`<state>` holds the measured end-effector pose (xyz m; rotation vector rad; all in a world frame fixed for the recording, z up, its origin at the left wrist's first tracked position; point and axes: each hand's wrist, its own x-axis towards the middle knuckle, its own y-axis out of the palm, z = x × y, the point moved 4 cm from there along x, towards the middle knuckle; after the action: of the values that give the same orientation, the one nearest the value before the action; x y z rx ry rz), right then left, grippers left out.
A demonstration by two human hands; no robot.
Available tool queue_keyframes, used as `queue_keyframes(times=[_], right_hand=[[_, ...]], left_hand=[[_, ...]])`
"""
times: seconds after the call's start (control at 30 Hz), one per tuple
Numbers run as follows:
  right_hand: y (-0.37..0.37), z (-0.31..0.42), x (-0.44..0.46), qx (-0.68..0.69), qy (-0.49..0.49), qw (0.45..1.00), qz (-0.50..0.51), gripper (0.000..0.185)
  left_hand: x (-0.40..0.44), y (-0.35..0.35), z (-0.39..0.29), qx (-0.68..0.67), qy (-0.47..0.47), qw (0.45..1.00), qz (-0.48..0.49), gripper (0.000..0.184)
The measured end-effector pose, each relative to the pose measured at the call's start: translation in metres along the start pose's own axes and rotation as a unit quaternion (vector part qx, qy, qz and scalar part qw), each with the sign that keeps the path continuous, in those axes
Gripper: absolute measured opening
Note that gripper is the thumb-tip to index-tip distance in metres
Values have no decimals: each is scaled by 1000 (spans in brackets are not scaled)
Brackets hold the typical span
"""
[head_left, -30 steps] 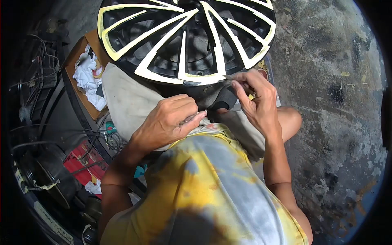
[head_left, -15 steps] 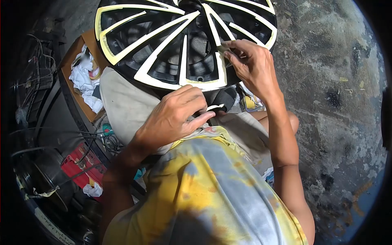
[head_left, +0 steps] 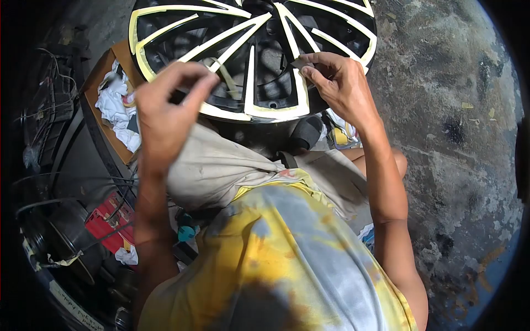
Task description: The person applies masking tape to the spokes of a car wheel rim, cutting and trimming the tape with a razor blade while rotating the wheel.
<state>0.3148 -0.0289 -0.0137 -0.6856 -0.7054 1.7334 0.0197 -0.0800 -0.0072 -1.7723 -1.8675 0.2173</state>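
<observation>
A black alloy wheel (head_left: pixel 260 102) lies in front of me, its spokes edged with pale masking tape (head_left: pixel 301 94). My left hand (head_left: pixel 168 105) is raised over the wheel's near left rim, thumb and fingertips pinched and somewhat blurred. From that pinch a loose strip of masking tape (head_left: pixel 229 81) appears to hang over a gap between spokes, smeared by motion. My right hand (head_left: pixel 345 88) pinches a small flat dark grey piece (head_left: pixel 300 63), blade-like in shape, against a taped spoke at the right. Its exact kind cannot be made out.
A cardboard box (head_left: pixel 105 129) with crumpled white paper (head_left: pixel 115 105) stands at the left. Below it are cables, a red case (head_left: pixel 110 219) and another wheel rim (head_left: pixel 61 237). Stained concrete floor (head_left: pixel 441 138) spreads at the right. A yellow roll (head_left: pixel 339 136) lies beneath the wheel.
My left hand has moved up and left from near my lap to above the wheel, bringing the tape strip along. My right hand stays at the same spoke.
</observation>
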Motion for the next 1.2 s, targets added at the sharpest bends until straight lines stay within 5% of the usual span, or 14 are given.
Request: queue_keyframes(times=[0.03, 0.13, 0.27, 0.4, 0.43, 0.5, 0.6, 0.7, 0.8, 0.93, 1.03, 1.1, 1.2], right_hand=[[0, 0, -3, 11, -13, 999, -34, 21], [-3, 6, -18, 40, -52, 991, -120, 17], [-10, -5, -44, 118, 39, 973, -196, 16], [-11, -33, -54, 195, 104, 943, -250, 18], [-8, -34, -52, 234, 96, 933, -254, 19], [1, -36, -48, 312, 82, 910, -260, 19], [18, -31, -35, 372, 61, 876, -300, 21], [34, -32, -19, 391, 16, 846, -362, 21], [37, -29, -16, 375, 38, 827, -416, 24], [39, -38, -16, 400, 28, 790, -464, 23], [26, -51, -14, 408, 25, 788, -460, 25], [8, -78, -8, 412, 14, 794, -448, 25], [-23, -112, 11, 360, -40, 806, -468, 25]], left_hand=[[9, -8, 9, -26, -52, 998, -40, 14], [34, -24, 7, -4, 20, 995, -100, 20], [60, -33, 17, 51, 74, 991, -102, 40], [102, -40, 40, 49, 24, 991, -119, 49], [117, -45, 48, 85, -24, 991, -105, 49], [151, -48, 77, 102, 38, 985, -133, 41], [200, -36, 112, 159, 177, 969, -70, 46], [225, -12, 132, 279, 62, 956, 67, 55], [232, 13, 153, 427, 76, 888, 154, 79], [230, 19, 159, 458, 81, 870, 164, 90], [225, 21, 169, 499, 73, 843, 184, 77], [209, 25, 185, 527, 77, 826, 185, 51], [163, 31, 158, 529, 24, 834, 156, 53]])
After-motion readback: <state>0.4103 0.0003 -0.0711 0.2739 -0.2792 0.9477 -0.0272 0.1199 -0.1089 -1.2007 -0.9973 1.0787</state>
